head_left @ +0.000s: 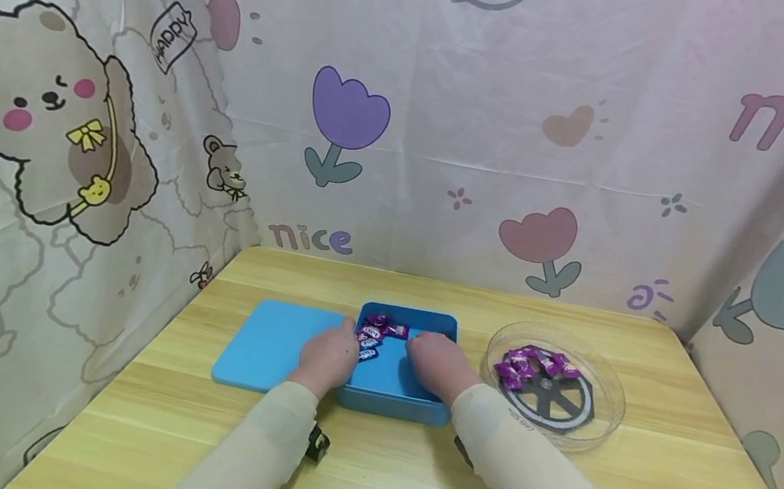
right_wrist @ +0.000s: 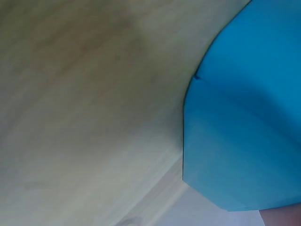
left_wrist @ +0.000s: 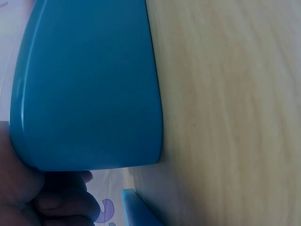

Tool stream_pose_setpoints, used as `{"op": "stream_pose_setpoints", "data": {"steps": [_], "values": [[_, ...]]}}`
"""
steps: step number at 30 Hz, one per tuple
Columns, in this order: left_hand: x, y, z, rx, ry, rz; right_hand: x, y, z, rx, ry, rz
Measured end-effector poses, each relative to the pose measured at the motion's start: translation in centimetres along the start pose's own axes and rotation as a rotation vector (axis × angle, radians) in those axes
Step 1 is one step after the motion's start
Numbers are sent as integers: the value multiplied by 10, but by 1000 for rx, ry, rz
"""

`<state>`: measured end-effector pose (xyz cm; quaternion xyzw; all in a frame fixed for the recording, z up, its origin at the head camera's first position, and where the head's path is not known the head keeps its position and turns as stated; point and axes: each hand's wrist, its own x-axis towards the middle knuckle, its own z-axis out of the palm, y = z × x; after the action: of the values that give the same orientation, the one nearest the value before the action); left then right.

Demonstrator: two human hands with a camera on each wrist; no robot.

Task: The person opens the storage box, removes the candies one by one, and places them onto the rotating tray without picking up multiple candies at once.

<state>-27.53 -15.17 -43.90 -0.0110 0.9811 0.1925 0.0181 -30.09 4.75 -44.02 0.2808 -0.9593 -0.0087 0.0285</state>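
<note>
An open blue plastic box [head_left: 393,406] stands in the middle of the table, with several small purple-wrapped candies [head_left: 371,338] along its left side inside. My left hand [head_left: 329,357] holds the box's left wall, thumb at the rim and fingers [left_wrist: 70,205] curled below it on the outside. Reaching over the box's right side, my right hand [head_left: 441,367] is low inside it, knuckles up. Its fingertips are hidden, and I cannot tell whether they hold a candy. The right wrist view shows mostly the box's wall [right_wrist: 235,146].
A flat blue lid [head_left: 272,345] lies left of the box. To the right, a round clear dish [head_left: 609,384] contains more purple candies [head_left: 533,366] near a dark spoked disc [head_left: 546,404]. A patterned curtain [head_left: 410,113] hangs behind the wooden table [head_left: 374,476].
</note>
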Motion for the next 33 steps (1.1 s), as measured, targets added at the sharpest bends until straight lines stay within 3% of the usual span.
{"op": "stream_pose_setpoints", "data": {"steps": [10,20,27,33], "values": [[-1,-1,2,1,0,5,-3,2,-3,107,-17,-9],[0,-1,1,-3,-2,0,-11,11,-25,224,53,17],[3,-2,3,10,0,2,-25,31,-36,349,54,91],[4,-2,3,1,-2,-5,-41,60,-40,349,111,94]]}}
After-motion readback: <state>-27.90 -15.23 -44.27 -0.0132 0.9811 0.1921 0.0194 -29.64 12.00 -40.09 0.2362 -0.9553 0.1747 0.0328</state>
